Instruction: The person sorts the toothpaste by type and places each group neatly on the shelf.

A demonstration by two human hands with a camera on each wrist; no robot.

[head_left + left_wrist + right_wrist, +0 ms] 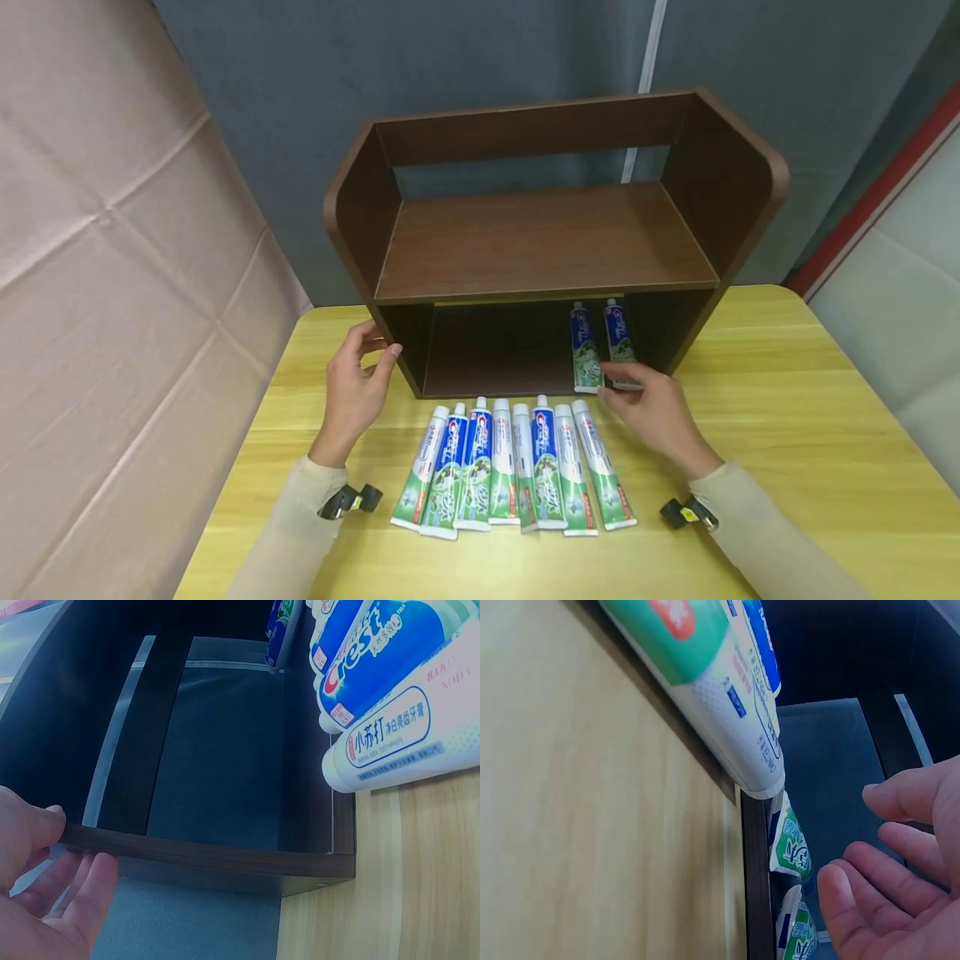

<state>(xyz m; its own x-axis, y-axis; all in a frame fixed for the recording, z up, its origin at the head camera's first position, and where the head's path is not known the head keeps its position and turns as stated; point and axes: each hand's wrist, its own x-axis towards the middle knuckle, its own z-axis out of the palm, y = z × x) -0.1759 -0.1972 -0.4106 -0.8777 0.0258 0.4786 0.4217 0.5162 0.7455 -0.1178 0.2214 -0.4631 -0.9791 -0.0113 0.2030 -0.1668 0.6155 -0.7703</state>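
A dark brown two-tier shelf (547, 237) stands on the table. My left hand (358, 392) holds the front edge of its left side panel, thumb on one side and fingers on the other in the left wrist view. Two blue-and-green toothpaste tubes lie in the lower compartment toward the right: one tube (585, 346) and, to its right, another tube (618, 329), partly covered by my hand. My right hand (652, 412) is beside these two at the compartment's front, its fingers spread and holding nothing in the right wrist view (900, 877).
Several toothpaste tubes lie in a row before the shelf, caps toward it: blue-and-green ones such as this tube (547, 467) and white-and-green ones such as this tube (603, 467). The yellow wood-grain table (810, 467) extends to both sides. A grey curtain (480, 58) hangs behind.
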